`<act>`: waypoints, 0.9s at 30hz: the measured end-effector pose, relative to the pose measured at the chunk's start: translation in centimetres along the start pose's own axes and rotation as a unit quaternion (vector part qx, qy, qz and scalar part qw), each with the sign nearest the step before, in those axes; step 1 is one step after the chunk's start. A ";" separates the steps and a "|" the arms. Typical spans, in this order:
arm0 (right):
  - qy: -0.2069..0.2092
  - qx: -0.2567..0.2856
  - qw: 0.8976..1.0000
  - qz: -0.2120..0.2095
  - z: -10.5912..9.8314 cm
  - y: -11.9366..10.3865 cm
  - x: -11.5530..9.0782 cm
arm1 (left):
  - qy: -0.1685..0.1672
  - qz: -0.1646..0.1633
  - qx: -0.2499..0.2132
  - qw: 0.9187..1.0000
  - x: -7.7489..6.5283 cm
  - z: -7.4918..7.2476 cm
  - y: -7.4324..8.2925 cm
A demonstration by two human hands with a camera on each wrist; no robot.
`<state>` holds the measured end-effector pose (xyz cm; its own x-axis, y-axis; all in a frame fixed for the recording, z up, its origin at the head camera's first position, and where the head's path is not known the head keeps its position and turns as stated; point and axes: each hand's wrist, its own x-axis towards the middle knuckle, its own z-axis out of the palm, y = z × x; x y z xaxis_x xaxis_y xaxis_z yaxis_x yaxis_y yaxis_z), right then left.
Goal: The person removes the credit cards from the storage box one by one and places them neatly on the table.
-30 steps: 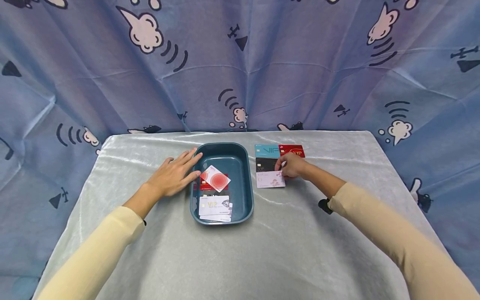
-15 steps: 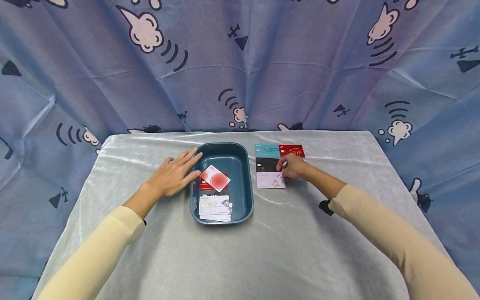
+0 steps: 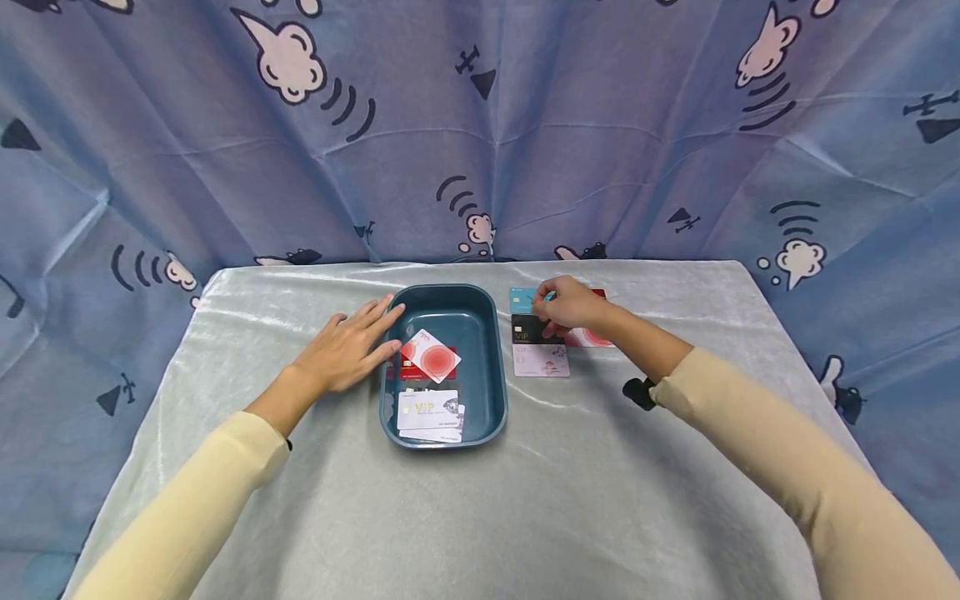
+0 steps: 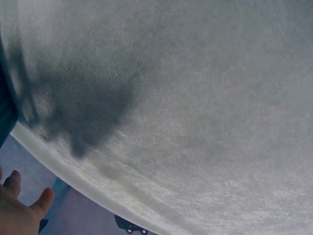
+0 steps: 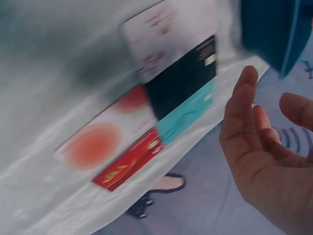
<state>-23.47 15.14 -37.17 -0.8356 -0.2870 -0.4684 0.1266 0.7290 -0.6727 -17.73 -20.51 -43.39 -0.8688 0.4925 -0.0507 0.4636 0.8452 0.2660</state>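
Observation:
My left hand (image 3: pixel 348 346) rests on the left rim of a dark teal tray (image 3: pixel 480 367), fingers straight. In the tray lie a white card with red circles (image 3: pixel 437 362), a white VIP card (image 3: pixel 427 410), a red card (image 3: pixel 411 371) and others partly covered. My right hand (image 3: pixel 572 304) hovers with nothing between its fingers, over cards laid edge to edge right of the tray. These are a teal card (image 3: pixel 521 301), a black VIP card (image 3: pixel 528 332), a pale pink card (image 3: pixel 542 362), a red card (image 5: pixel 129 161) and a card with red circles (image 5: pixel 93 147).
A pale velvety cloth (image 3: pixel 480 525) covers the table. Behind it hangs a blue patterned curtain (image 3: pixel 570 167), close to the table's back edge. A black band (image 3: pixel 639 394) sits at my right wrist.
My right hand has risen off the cards and shifted left and away from me, uncovering part of the red-circled card beside the black one. My left hand stays put.

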 end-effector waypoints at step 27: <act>-0.072 0.061 0.996 0.000 5.9 -7.2 1.1 | 0.001 -0.003 -0.004 1.000 0.0 0.0 -0.1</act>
<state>-22.11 5.91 -36.19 -0.7509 -0.3805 -0.5397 0.1971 0.6509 -0.7331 -17.78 -20.55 -43.46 -0.8714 0.4879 -0.0505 0.4579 0.8462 0.2725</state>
